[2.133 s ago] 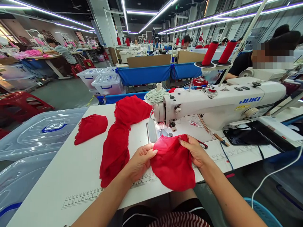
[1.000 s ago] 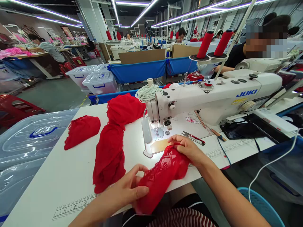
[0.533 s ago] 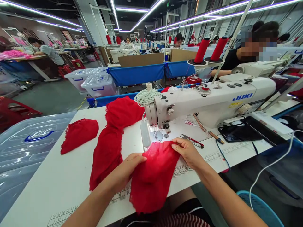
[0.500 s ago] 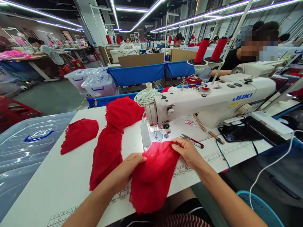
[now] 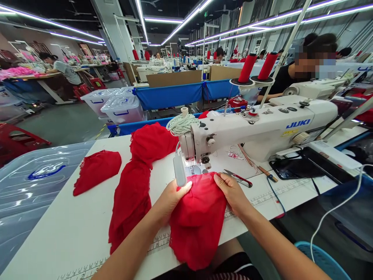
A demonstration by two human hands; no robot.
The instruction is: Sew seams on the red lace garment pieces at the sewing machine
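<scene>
A piece of red fabric (image 5: 199,217) hangs between my two hands just in front of the sewing machine (image 5: 256,126), its lower end drooping past the table edge. My left hand (image 5: 175,196) pinches its upper left corner, thumb on top, close to the machine's small lamp (image 5: 179,171). At the upper right corner my right hand (image 5: 231,190) grips the cloth between thumb and fingers. The fabric's top edge lies near the needle plate (image 5: 194,170), which is partly covered. To the left lie a long red fabric pile (image 5: 132,186) and a smaller red piece (image 5: 99,169).
Thread snips (image 5: 240,179) lie right of my right hand, with a wooden-handled tool (image 5: 266,174) and a phone (image 5: 291,165) beyond. Clear plastic bins (image 5: 46,175) stand left of the white table (image 5: 58,233). Red thread cones (image 5: 247,68) rise behind the machine. A co-worker (image 5: 294,72) sits at the back right.
The red fabric was turned to show a lacy side one second ago, then spread flat again. Since half a second ago both hands have shifted slightly right with it, its top edge nearer the needle.
</scene>
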